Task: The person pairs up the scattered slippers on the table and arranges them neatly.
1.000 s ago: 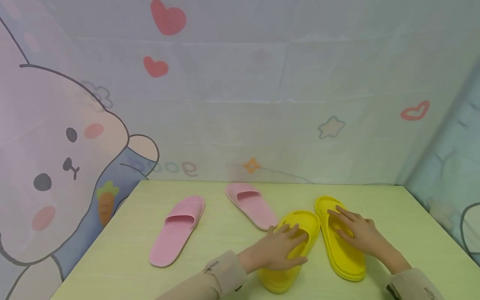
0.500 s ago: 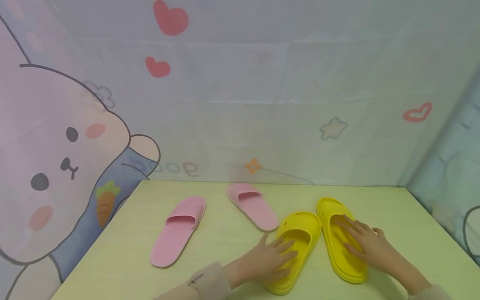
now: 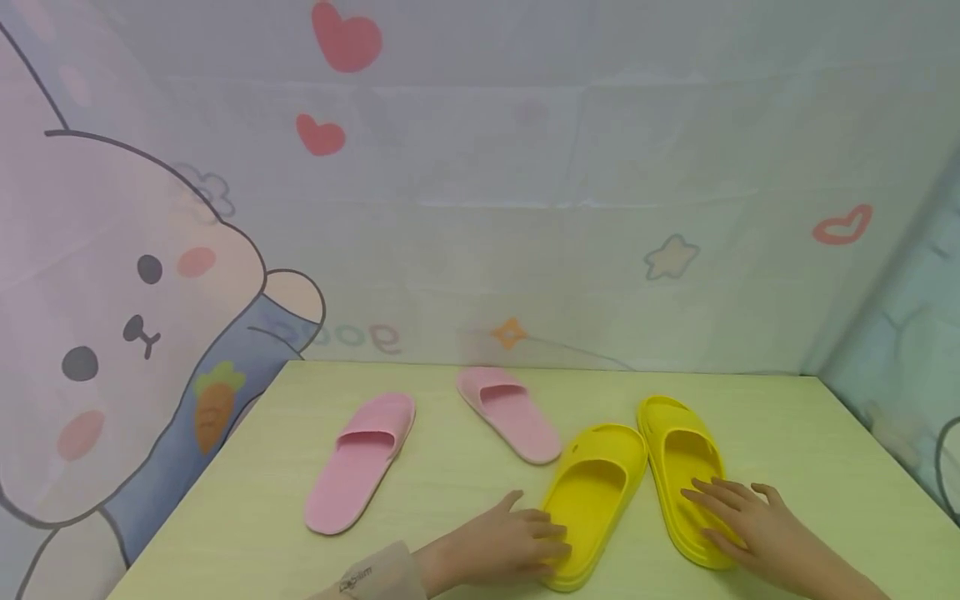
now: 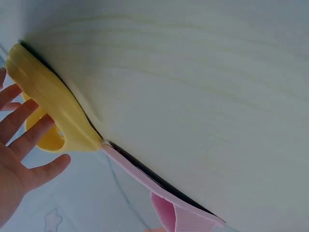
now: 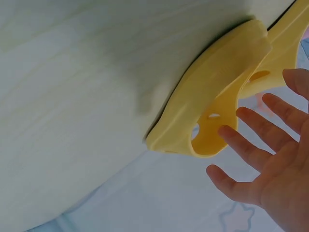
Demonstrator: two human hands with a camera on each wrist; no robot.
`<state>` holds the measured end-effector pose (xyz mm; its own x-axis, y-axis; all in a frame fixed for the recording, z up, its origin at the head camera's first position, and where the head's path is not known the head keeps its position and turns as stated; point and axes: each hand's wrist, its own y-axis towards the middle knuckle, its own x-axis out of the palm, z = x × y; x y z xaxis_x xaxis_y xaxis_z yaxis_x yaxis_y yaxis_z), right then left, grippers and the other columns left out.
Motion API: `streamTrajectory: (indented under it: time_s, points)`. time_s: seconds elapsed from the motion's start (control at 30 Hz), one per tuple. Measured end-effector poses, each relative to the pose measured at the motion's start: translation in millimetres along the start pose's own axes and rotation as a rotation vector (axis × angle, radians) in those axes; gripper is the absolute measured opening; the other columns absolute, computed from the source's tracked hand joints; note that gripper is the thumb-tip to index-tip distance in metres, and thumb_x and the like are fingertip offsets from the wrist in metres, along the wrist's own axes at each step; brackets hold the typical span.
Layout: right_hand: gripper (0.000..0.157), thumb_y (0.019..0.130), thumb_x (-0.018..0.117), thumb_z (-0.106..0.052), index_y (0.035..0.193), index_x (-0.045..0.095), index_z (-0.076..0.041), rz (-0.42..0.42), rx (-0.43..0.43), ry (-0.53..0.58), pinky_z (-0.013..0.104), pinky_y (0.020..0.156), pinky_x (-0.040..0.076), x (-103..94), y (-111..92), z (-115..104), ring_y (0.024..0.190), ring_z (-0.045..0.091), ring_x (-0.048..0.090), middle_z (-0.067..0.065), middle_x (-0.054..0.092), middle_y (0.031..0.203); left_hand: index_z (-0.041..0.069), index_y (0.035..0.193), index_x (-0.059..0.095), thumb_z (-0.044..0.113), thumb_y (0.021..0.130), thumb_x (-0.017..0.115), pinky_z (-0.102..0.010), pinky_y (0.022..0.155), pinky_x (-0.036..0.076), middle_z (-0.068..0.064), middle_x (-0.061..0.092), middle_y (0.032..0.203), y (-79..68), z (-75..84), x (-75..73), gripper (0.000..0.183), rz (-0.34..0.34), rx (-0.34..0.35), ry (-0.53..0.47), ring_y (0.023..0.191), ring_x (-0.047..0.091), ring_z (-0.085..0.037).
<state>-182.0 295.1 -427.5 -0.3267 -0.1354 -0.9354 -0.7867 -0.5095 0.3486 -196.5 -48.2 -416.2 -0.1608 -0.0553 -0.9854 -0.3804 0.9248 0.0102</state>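
Two yellow slippers lie toes away at the right of the table, their front ends close together. My left hand [image 3: 513, 542], fingers spread, hovers by the heel of the left yellow slipper [image 3: 596, 500]. Over the heel end of the right yellow slipper [image 3: 686, 467] is my right hand [image 3: 765, 529], its fingers extended. Both wrist views show an outstretched palm: the left hand [image 4: 19, 150] beside one yellow slipper [image 4: 53, 96], the right hand [image 5: 275, 150] beside the other yellow slipper [image 5: 217, 72]. Neither hand grips anything.
A pink slipper [image 3: 360, 467] lies at the left of the pale table [image 3: 247, 517]. Another pink slipper [image 3: 517, 421] is angled near the back edge, its heel close to the left yellow slipper. Behind the table hangs a printed cloth [image 3: 487, 167] with a cartoon rabbit.
Both hands have drawn back toward the near edge, from the slippers' upper parts to their heels. The left hand has also shifted left. The slippers lie essentially as before.
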Motion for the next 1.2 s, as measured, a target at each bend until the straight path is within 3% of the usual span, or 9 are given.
streamTrajectory:
  time_s: [0.2,0.53,0.8,1.07,1.2]
  points:
    - [0.048,0.072,0.070,-0.032,0.117,0.056,-0.023,0.014,-0.099,-0.030,0.045,0.073,0.042,1.8,-11,0,0.094,0.021,0.058,0.000,0.063,0.110,0.034,0.122,0.051,0.034,0.094,0.038,-0.044,0.092,0.042,0.011,0.054,0.126,-5.9,0.3,5.1,0.031,0.054,0.044,0.102,0.113,0.052,-0.009]
    - [0.044,0.075,0.067,-0.035,0.117,0.055,-0.031,-0.066,-0.130,-0.037,0.047,0.070,0.043,5.9,-19,3,0.090,0.018,0.059,-0.002,0.064,0.106,0.042,0.128,0.042,0.032,0.094,0.039,-0.046,0.094,0.040,0.018,0.053,0.125,-7.3,-0.9,5.0,0.036,0.015,0.086,0.185,0.114,0.051,-0.010]
    - [0.043,0.079,0.061,-0.034,0.121,0.052,-0.034,-0.285,-0.035,0.050,0.051,0.078,0.040,3.5,-17,3,0.094,0.019,0.058,-0.004,0.063,0.109,0.043,0.128,0.040,0.030,0.093,0.041,-0.044,0.094,0.040,0.018,0.053,0.125,-2.8,-2.7,5.4,0.037,-0.017,0.108,0.182,0.113,0.051,-0.010]
    - [0.043,0.078,0.063,-0.032,0.120,0.052,-0.035,-0.268,-0.057,0.056,0.051,0.076,0.041,3.8,-18,4,0.091,0.019,0.058,-0.004,0.064,0.107,0.042,0.130,0.037,0.026,0.094,0.038,-0.046,0.094,0.039,0.016,0.054,0.124,8.7,1.8,5.9,0.039,-0.026,0.088,0.185,0.109,0.052,-0.012]
    - [0.043,0.078,0.062,-0.032,0.120,0.052,-0.036,-0.329,-0.014,0.084,0.053,0.079,0.040,2.2,-15,2,0.094,0.020,0.057,-0.004,0.063,0.109,0.042,0.130,0.037,0.028,0.095,0.037,-0.046,0.094,0.039,0.016,0.055,0.121,17.6,3.8,5.0,0.037,-0.050,0.069,0.160,0.106,0.053,-0.011]
